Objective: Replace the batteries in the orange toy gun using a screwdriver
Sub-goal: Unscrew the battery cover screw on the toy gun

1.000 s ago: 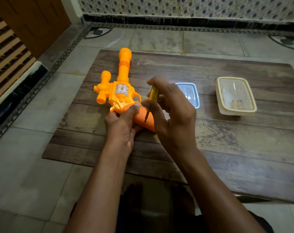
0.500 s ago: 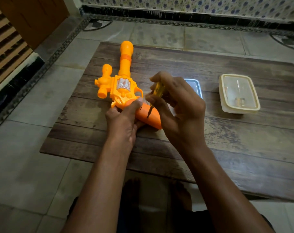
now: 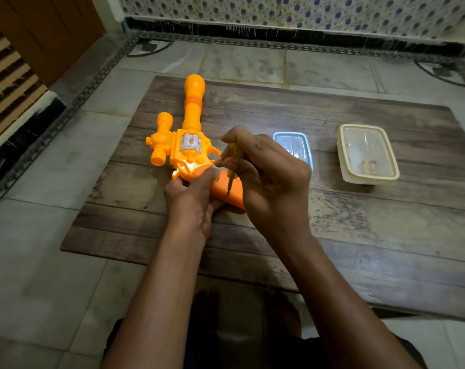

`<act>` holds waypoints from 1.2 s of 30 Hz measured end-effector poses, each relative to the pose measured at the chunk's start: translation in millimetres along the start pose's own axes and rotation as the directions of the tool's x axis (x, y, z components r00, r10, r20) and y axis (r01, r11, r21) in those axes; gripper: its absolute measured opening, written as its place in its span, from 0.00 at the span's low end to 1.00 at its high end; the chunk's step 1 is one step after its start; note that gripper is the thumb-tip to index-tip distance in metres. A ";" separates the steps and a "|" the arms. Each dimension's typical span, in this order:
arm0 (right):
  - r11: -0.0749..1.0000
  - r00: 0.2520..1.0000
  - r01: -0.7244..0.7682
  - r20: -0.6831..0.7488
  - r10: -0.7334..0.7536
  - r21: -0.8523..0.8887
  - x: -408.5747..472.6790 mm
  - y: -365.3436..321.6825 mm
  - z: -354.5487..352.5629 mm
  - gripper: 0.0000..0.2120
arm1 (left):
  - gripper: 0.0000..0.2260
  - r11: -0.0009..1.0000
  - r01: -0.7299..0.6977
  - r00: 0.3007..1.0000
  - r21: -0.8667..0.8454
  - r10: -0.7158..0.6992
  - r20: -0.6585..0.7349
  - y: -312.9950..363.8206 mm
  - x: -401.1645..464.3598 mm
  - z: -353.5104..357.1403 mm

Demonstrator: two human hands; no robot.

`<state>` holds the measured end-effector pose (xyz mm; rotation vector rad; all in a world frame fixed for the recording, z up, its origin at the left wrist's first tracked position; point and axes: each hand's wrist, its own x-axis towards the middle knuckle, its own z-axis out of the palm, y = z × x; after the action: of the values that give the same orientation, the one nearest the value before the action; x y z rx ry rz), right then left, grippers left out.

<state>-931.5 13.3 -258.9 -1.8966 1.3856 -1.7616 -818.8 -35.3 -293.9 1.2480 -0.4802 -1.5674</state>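
Note:
The orange toy gun lies flat on the wooden board, barrel pointing away from me. My left hand grips its darker orange handle from the near side, thumb pressed on top. My right hand holds a small yellow-handled screwdriver nearly upright, with the metal tip touching the handle's face. Most of the screwdriver's handle is hidden inside my fingers.
A small blue-rimmed tray sits just behind my right hand. Further right stands a cream plastic container with a clear lid and small items inside. The board rests on a tiled floor; a tiled wall runs along the far side.
My hands and the gun hold the same pose throughout. My right fingers have shifted slightly around the screwdriver, whose tip stays on the handle. The camera view has tilted a little.

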 end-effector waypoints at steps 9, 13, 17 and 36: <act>0.967 0.992 -0.109 0.087 0.091 0.230 3.7 0.1 -0.4 0.21 | 0.25 1.000 -0.028 1.000 -0.014 0.028 -0.011 0.2 0.8 -0.3; 0.929 0.977 -0.185 0.158 0.141 0.320 4.9 3.1 -7.9 0.16 | 0.22 1.000 -0.019 1.000 -0.013 0.019 -0.005 -1.4 1.6 -0.8; 0.924 0.977 -0.194 0.150 0.151 0.331 7.0 6.1 -15.4 0.10 | 0.22 1.000 -0.016 1.000 -0.012 0.016 0.000 -1.3 4.4 -1.5; 0.967 0.985 -0.100 0.160 0.063 0.234 8.5 0.0 -14.9 0.12 | 0.24 1.000 -0.011 1.000 -0.020 0.011 -0.001 -3.0 6.8 -2.2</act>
<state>-945.6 13.6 -249.2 -1.7755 1.1236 -1.6269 -817.8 -39.6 -300.3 1.2289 -0.4689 -1.5586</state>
